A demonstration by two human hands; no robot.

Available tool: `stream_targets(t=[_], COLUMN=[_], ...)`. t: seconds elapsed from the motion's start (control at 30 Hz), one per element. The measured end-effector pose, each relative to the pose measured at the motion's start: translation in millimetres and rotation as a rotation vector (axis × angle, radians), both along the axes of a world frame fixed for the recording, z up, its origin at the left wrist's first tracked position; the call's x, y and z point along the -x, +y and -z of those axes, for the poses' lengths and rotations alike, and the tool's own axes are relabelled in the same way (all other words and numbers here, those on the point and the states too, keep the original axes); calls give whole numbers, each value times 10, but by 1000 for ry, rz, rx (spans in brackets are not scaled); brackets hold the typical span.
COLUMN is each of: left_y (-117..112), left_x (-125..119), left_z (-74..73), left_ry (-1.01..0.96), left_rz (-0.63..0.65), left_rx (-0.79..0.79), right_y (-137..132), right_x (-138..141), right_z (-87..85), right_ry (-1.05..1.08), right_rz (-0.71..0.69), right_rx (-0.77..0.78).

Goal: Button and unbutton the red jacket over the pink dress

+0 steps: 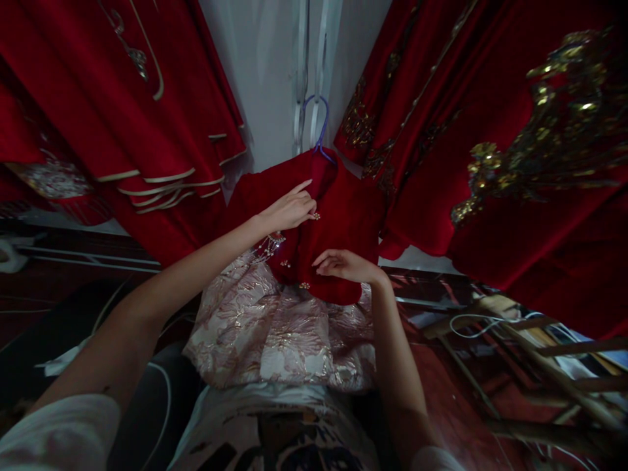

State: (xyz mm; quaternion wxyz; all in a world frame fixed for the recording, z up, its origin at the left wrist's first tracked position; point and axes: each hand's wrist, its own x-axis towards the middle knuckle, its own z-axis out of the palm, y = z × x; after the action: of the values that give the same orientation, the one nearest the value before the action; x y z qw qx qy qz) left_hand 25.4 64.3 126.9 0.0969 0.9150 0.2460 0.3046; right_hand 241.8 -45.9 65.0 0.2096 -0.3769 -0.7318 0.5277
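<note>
A red jacket [350,229] hangs in front of me on a purple hanger [322,127], its front edges meeting near the middle. My left hand [292,209] is at its upper front. One finger points out while the thumb and other fingertips close on a small gold beaded button [316,216]. Lower down, my right hand [343,265] hovers over or lightly touches the cloth, fingers loosely bent and holding nothing. More beaded buttons [305,286] and a dangling beaded ornament [271,245] show on the jacket's lower left. Shiny pale pink brocade cloth [294,327] spreads beneath it, across my lap.
Red garments with light piping [161,150] hang on the left. More red garments with gold sequins [490,170] hang on the right. Behind the hanger are white cabinet doors with handles [314,65]. A wooden rack [549,379] with a white cable stands at lower right.
</note>
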Motion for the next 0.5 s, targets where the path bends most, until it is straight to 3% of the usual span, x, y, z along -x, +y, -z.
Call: stream_targets(t=[0.1,0.27,0.33,0.4,0.5], left_y=[-30,-208,-305,-399,-502], left_x=[10,-14,-22,-22,16], left_z=[4,-58,-138,-242,-397], left_ry=[50,374,507,660,895], left_rz=[-9,-177,-313,-451,-644], left_rx=[-66,-352,-376,-340,-250], right_y=[51,351,475,558,605], right_x=[40,425,658,851,937], right_z=[-25,-225,-309,-364,-402], right_ry=[40,401,468,384,71], right_rz=[151,706,670,686,897], right_rx=[-157,-527,-549,-548,-543])
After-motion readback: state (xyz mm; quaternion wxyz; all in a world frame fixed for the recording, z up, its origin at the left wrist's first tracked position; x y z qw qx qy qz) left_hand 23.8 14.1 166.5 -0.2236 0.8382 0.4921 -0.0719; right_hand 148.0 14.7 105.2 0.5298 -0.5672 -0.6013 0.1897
